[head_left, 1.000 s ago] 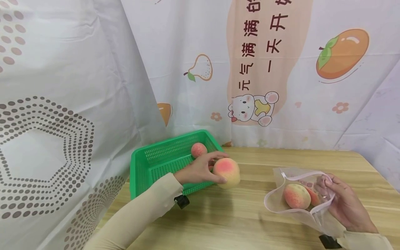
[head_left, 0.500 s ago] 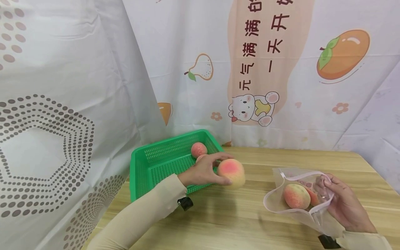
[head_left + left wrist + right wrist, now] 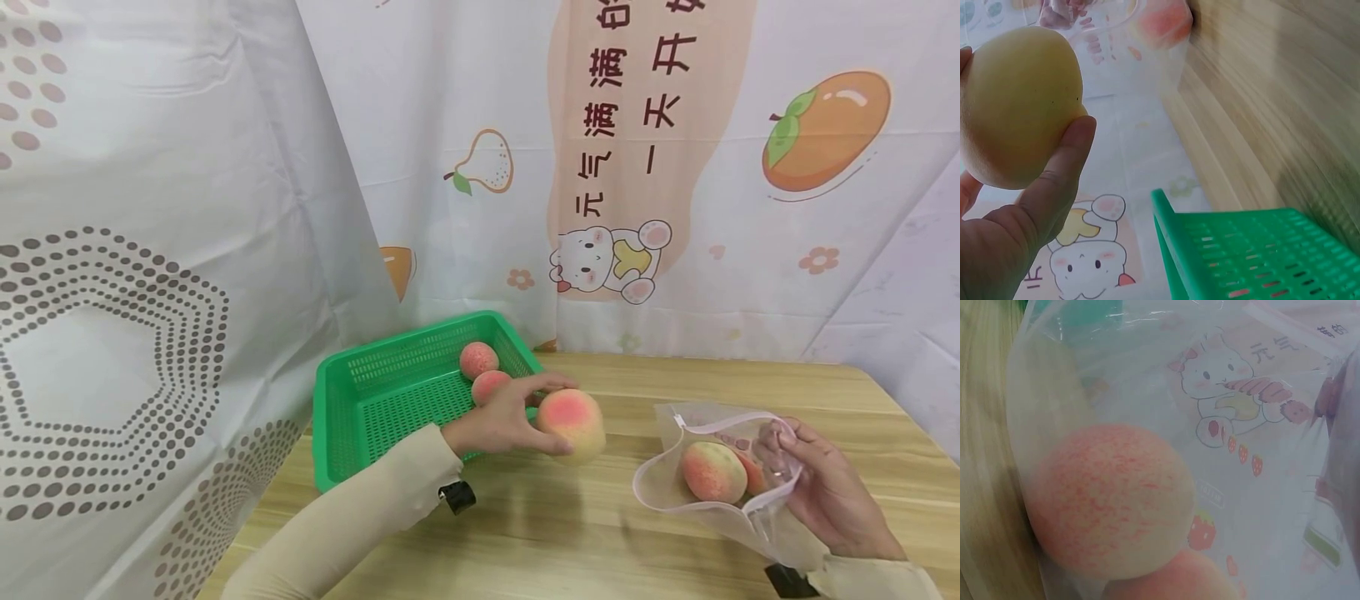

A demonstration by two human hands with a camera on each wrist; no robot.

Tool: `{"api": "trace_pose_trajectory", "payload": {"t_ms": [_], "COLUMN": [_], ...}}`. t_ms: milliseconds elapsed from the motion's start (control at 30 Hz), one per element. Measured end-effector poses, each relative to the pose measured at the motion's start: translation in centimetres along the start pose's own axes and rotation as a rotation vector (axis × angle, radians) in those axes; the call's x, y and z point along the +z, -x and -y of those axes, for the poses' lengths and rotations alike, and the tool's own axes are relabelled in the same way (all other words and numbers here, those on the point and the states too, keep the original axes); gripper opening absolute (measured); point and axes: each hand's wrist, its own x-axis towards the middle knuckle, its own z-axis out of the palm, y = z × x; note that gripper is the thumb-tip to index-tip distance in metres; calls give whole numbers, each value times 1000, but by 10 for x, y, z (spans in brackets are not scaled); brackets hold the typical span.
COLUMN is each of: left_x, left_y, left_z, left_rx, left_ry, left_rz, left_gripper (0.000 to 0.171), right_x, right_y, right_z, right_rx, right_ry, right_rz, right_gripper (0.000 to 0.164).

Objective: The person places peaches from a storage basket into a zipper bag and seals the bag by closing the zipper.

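Observation:
My left hand (image 3: pixel 510 421) grips a large yellow peach (image 3: pixel 573 429) with a pink blush, held above the table just right of the green basket (image 3: pixel 322 425). In the left wrist view the thumb presses against the side of that peach (image 3: pixel 1022 106). At the right, my right hand (image 3: pixel 832 483) pinches the edge of a clear zip bag (image 3: pixel 652 492), whose mouth gapes toward the left. Inside the bag lie a red-and-cream peach (image 3: pixel 712 472) and another peach (image 3: pixel 752 471) partly behind it. The right wrist view shows both through the printed plastic.
Two smaller pink peaches (image 3: pixel 478 361) sit at the right end of the basket. The wooden table (image 3: pixel 600 533) runs between basket and bag. A printed curtain (image 3: pixel 465 250) hangs along the table's back edge, and another patterned sheet (image 3: pixel 187 208) hangs at the left.
My left hand has carried the yellow peach rightward and slightly down, away from the basket. A second pink peach in the basket has come into view. The right hand and bag have stayed put.

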Motion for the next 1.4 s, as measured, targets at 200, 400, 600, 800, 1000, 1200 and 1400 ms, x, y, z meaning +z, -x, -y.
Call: {"api": "trace_pose_trajectory", "payload": {"t_ms": [200, 400, 600, 800, 1000, 1200, 1400], "left_x": [6, 11, 17, 24, 30, 36, 42], "left_y": [-2, -3, -5, -8, -11, -14, -19], "left_z": [-1, -4, -7, -10, -11, -13, -14], "left_rx": [10, 19, 11, 16, 23, 15, 25], "left_ry": [-22, -26, -4, 49, 72, 65, 58], "left_rz": [2, -7, -11, 0, 9, 10, 29], "left_gripper": [68, 68, 69, 69, 67, 67, 67], "right_x": [0, -2, -2, -1, -2, -1, 0], "right_y": [1, 2, 2, 3, 3, 3, 2], "right_z": [0, 1, 2, 1, 1, 0, -1], "right_rx": [2, 0, 2, -5, -13, -14, -10], "right_ry": [-12, -45, -38, -26, -54, -50, -48], "right_rz": [0, 19, 11, 5, 13, 8, 8], "right_gripper": [56, 57, 58, 57, 57, 57, 56]}}
